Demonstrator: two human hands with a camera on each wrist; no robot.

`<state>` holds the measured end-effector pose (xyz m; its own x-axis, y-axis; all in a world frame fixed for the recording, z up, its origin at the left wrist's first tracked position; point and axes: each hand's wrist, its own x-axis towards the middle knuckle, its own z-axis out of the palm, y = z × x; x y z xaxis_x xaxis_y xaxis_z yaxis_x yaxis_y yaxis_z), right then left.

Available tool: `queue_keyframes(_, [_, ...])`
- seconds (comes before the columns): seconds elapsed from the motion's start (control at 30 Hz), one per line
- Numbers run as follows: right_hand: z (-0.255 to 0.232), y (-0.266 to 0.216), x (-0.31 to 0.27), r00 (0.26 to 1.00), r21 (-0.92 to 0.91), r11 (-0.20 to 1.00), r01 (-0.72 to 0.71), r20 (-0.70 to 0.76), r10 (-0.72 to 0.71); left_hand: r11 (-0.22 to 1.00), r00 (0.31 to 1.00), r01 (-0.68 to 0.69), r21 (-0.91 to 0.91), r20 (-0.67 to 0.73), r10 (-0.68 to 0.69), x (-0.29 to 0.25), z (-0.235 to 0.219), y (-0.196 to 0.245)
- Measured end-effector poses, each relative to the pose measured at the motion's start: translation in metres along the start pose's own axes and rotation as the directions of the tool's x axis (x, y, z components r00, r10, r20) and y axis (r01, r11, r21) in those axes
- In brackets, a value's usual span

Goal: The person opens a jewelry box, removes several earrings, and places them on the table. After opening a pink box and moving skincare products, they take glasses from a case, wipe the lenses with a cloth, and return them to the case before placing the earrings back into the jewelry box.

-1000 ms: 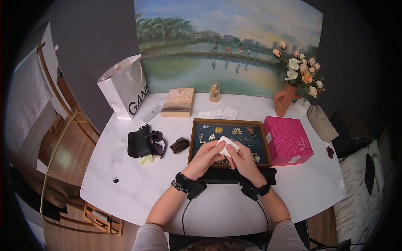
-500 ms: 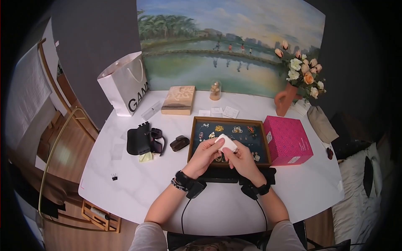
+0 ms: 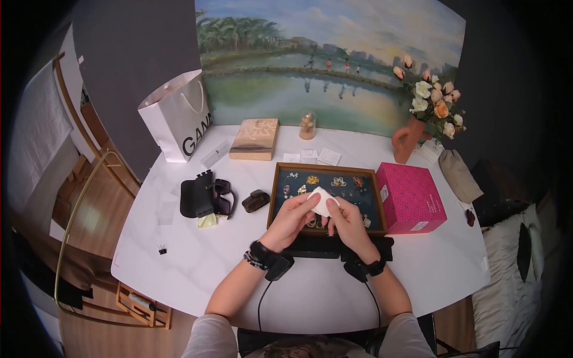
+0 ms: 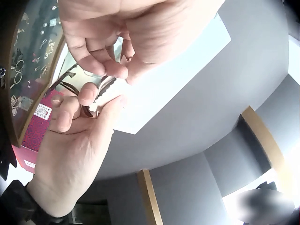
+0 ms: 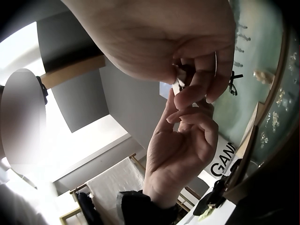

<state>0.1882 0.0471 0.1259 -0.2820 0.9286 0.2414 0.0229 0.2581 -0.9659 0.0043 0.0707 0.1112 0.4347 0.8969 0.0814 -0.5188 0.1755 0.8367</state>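
Note:
Both hands meet over the front of a framed jewelry tray (image 3: 276, 185), pinching a small folded white cloth (image 3: 323, 203) with a zigzag edge. The left hand (image 3: 290, 219) has its thumb on the left part of the cloth. From the other side, the right hand (image 3: 350, 228) grips it between thumb and fingers. In the left wrist view the layered edge of the cloth (image 4: 107, 90) shows between the fingertips. Thin dark shapes (image 5: 234, 82) appear beside the right hand's fingers in the right wrist view. Anything inside the folds is hidden.
A pink box (image 3: 412, 200) stands right of the tray. To the left lie a brown case (image 3: 256, 201), sunglasses (image 3: 222, 200) and a black case (image 3: 196, 198). Behind are white cards (image 3: 329, 157), a glass dome (image 3: 307, 126), a book (image 3: 255, 139), a paper bag (image 3: 170, 122) and a flower vase (image 3: 407, 143).
The cloth has been shifted and turned slightly between the fingers, so more of its zigzag edge shows. Both hands still hold it over the tray. The head view has tilted a little.

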Motion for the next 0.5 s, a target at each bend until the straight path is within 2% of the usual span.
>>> queue_keyframes(0.2, [-0.001,-0.002,-0.001,0.999,0.006,1.000,-0.022,0.037,0.021,0.999,0.999,0.029,-0.021,-0.036,-0.030,0.000,-0.007,0.000])
queue_keyframes(0.33, [0.000,-0.005,-0.001,1.000,0.012,1.000,-0.002,0.024,0.002,0.997,0.999,0.007,-0.076,-0.036,-0.010,-0.004,0.010,0.006])
queue_keyframes(0.43, [-0.001,-0.007,-0.003,0.999,-0.045,0.999,-0.010,0.038,0.012,0.999,0.998,-0.018,-0.035,-0.057,0.016,-0.005,0.012,0.005])
queue_keyframes(0.5, [0.000,-0.010,-0.003,0.999,-0.072,0.997,-0.021,0.048,0.025,0.999,1.000,0.004,-0.038,-0.018,-0.005,-0.003,0.006,0.002])
